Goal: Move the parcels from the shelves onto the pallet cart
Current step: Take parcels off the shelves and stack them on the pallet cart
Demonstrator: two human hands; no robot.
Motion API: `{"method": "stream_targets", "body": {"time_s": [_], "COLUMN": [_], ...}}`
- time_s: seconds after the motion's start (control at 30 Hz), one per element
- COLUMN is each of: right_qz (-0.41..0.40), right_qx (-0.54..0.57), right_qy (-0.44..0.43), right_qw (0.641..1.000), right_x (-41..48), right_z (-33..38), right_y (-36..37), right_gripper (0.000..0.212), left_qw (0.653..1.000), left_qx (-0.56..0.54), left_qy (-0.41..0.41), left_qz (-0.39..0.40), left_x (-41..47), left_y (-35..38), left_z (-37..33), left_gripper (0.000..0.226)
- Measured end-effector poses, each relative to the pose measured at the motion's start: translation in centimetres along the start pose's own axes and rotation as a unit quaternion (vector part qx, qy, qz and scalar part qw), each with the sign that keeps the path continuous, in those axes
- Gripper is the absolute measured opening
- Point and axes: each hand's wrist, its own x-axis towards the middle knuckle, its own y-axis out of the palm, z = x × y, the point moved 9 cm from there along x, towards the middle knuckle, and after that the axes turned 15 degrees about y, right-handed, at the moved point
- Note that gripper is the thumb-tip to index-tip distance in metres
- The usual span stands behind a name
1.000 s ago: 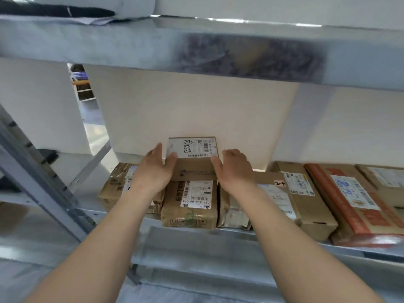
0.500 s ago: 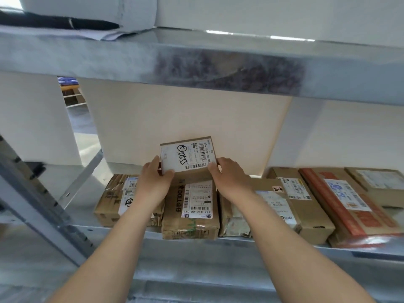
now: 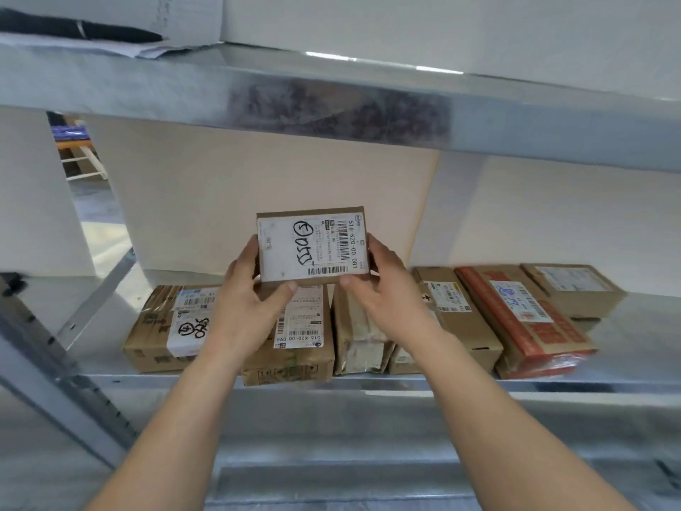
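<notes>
**Both hands lift a small parcel above the shelf**

The left hand [image 3: 243, 311] and right hand [image 3: 383, 289] grip a small cardboard parcel [image 3: 313, 247] between them, one at each short end, thumbs pressed under its lower edge. The parcel is held clear of the metal shelf [image 3: 589, 385], tilted so its white label with black handwriting faces the camera. Below it a row of parcels lies on the shelf: a brown box with a handwritten label [image 3: 166, 333] at the left, a taped box [image 3: 302, 341] directly under the hands, a red-printed box [image 3: 523, 319] to the right. An upper shelf [image 3: 331, 97] runs overhead.
</notes>
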Motion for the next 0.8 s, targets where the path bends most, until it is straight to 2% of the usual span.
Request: {"method": "stream_targets", "body": {"time_s": [0.23,0.43,0.8], "right_qz": [-0.037,-0.083,-0.135], "right_qx": [0.005,0.035,0.059], "right_qy": [-0.040,0.002,0.063], "right_qw": [0.999,0.996,0.987], "right_x": [-4.3,-7.5,-13.7], "right_z": [-2.9,-9.2,-20.0], "right_y": [-6.2,-12.5,-23.5], "right_gripper": [0.055,0.067,0.074], "left_qw": [0.996,0.990,0.979], "left_qx": [-0.065,-0.080,-0.115], "left_qy": [0.048,0.088,0.073], "left_qz": [0.025,0.072,0.153], "left_x": [-2.3,-3.9,-8.0], "left_y": [5.0,11.7,25.3], "left_z": [-5.2,-10.1,-16.3], "left_gripper": [0.071,0.071,0.082]}}
